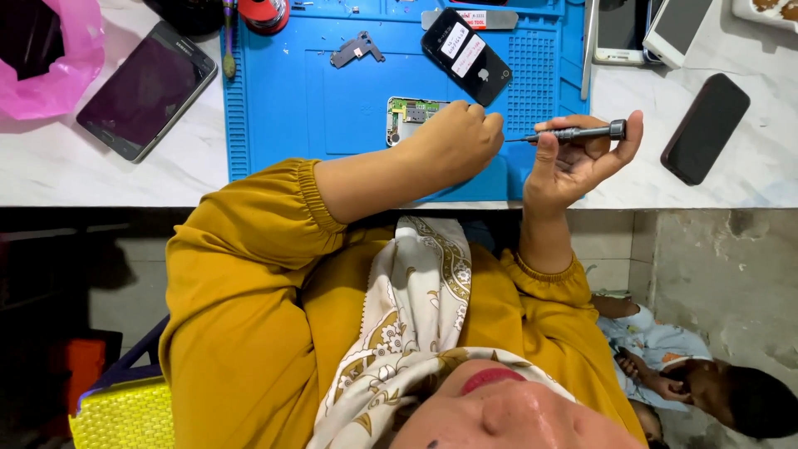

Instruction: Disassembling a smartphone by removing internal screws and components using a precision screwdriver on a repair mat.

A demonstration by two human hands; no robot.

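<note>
Blue mat is cushioning the opened phone; left hand is fisted, bracing it, while right hand is pinching a screwdriver level.

Left hand hides most of opened phone.

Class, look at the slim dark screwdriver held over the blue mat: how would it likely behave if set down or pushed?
The screwdriver looks round and slender, so it would probably roll. Its metal look suggests it is stiff. The right hand pinches it with fingertips, hinting it is light.
</note>
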